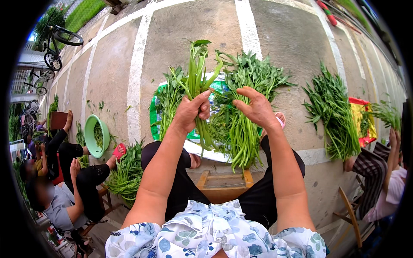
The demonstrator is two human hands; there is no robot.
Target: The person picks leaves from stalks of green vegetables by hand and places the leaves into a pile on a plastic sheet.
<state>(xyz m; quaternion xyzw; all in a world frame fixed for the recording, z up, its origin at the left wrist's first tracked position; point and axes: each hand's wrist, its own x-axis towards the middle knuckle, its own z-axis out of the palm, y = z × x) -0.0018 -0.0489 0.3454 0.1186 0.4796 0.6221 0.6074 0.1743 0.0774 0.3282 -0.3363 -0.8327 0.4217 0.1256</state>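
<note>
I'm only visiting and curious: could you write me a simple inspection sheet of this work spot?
Surface: paved ground with pale lines; a green-and-white sheet lies under the greens.
Job's things: bunch of green stems, held up; larger pile of greens beside it.
Clutter: scattered leaf scraps near a pale green basin.
Hands: left hand grips the bunch; right hand open, fingers parted.
Cables: nothing seen.
Surroundings: seated people on both sides; bicycles upper left.
</note>
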